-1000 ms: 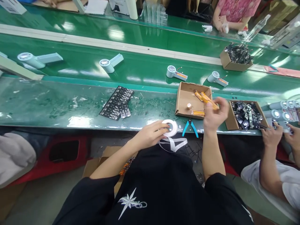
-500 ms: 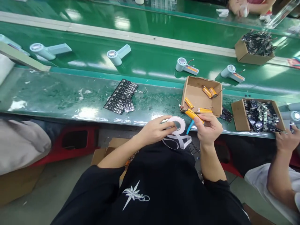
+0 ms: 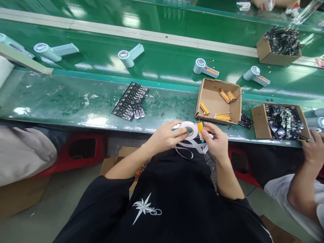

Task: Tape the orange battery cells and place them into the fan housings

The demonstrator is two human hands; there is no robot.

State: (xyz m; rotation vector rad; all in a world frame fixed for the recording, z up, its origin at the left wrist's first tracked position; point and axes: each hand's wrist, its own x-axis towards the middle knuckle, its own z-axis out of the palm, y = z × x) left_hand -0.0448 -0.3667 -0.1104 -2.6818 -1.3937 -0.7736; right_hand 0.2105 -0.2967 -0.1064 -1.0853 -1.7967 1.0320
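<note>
My left hand [image 3: 168, 135] is closed on a roll of white tape [image 3: 193, 129], with fingers through its core. A loose strip of backing [image 3: 186, 153] loops down below the roll. Between the fingertips of my right hand [image 3: 216, 139] is an orange battery cell [image 3: 199, 130], held nearly upright close against the roll's right side. A bit of blue shows under the cell. Just beyond my right hand, a shallow cardboard box [image 3: 200, 91] on the bench edge contains several more orange cells [image 3: 204, 108].
Black circuit boards [image 3: 126, 104] lie on the bench to the left. A cardboard box of boards [image 3: 260, 123] stands at right, beside a co-worker's hand [image 3: 314, 148]. Light-blue fan bodies [image 3: 126, 59] lie along the green belt. Another full box [image 3: 265, 52] sits farther back.
My right hand has moved left and brought the battery cell against the tape roll, turning it from slanted to nearly upright. My left hand keeps holding the roll.
</note>
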